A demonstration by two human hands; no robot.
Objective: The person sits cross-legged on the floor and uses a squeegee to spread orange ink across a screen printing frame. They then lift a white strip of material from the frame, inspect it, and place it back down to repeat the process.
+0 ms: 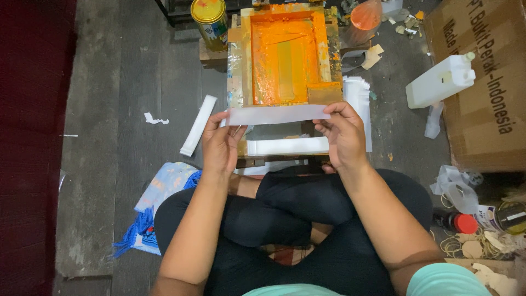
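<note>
White paper strip [276, 114]; printing frame [285, 55] smeared orange (greenish centre); yellow-lidded tin [210, 21]; red-capped bottle [457, 222]

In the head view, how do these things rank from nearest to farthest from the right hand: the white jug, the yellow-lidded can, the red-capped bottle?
From the right hand:
1. White jug, up to its right, lying on the floor.
2. Red-capped bottle, lower right, beside the knee.
3. Yellow-lidded can, top left, past the orange frame.

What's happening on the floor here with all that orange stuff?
A person sits cross-legged on the floor, holding a white strip stretched between the left hand and the right hand. Just beyond it lies a wooden-framed printing screen coated in orange ink. More white strips lie below it, and a yellow-lidded tin stands beside the frame.
</note>
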